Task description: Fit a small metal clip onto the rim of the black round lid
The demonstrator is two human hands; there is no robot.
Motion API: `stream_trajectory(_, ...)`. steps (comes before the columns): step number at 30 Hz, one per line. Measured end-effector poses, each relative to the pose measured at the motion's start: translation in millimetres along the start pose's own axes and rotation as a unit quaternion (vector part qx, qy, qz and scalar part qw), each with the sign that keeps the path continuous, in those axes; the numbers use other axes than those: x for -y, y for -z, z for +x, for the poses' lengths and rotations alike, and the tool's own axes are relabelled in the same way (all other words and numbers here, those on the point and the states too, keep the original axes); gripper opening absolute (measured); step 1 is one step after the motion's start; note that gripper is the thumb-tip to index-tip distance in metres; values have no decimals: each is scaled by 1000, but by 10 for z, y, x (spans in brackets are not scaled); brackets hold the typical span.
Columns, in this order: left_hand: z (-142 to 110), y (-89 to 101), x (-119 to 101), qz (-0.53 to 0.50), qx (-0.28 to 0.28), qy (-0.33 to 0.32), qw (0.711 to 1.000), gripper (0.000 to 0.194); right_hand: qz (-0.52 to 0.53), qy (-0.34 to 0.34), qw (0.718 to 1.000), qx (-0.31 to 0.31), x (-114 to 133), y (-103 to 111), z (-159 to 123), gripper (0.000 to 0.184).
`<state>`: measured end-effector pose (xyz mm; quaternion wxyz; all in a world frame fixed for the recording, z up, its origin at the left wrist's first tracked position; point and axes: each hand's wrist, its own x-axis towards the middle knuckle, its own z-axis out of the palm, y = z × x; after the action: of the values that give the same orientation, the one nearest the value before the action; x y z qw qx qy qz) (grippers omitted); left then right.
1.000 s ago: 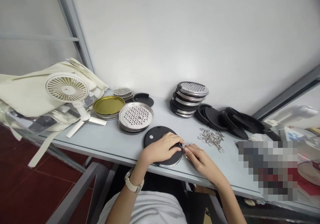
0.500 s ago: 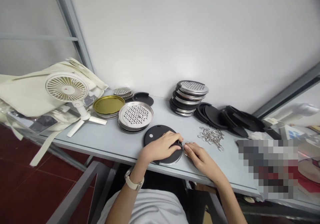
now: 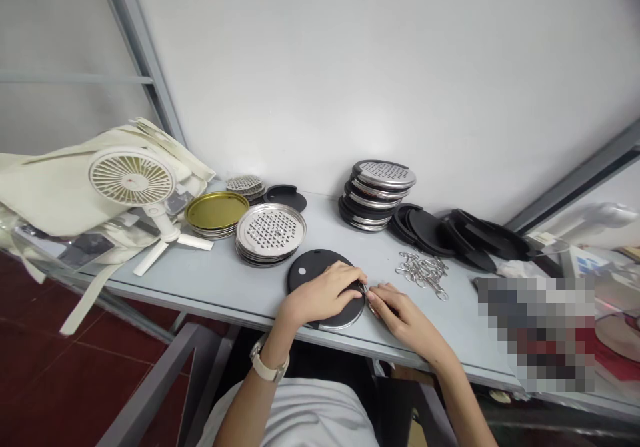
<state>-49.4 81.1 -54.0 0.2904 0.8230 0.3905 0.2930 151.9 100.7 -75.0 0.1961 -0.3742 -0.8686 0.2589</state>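
A black round disc [image 3: 317, 267] with a silver metal rim lies flat near the table's front edge. My left hand [image 3: 327, 294] is laid over it, fingers bent down at its right edge and holding it. Close beside, my right hand [image 3: 397, 314] is pinched on a small metal ring hook [image 3: 372, 308], whose thin wire reaches toward the disc's edge; whether it passes through the disc is hidden by my fingers. To the right lies a loose pile of similar metal ring hooks [image 3: 424, 270].
Behind the disc stand stacked grater plates [image 3: 273, 228], gold lids [image 3: 217, 210] and a stack of graters in black holders [image 3: 379, 194]. Black discs [image 3: 430, 230] lie back right. At left are a white fan [image 3: 133, 177] and a cream bag [image 3: 60, 187].
My right hand keeps its pinch, and a bit more of the hook's wire shows between my hands at the disc's edge. The disc and my left hand stay in place.
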Motion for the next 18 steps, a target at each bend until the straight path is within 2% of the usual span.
stream_trajectory(12, -8, -21, 36, 3, -8, 7, 1000, 22, 1, -21, 1000, -18, 11, -22, 20, 38)
stream_trajectory(18, -12, -17, 40, 5, -19, -3, 1000, 20, -1, -17, 1000, -3, -6, -24, 23, 39)
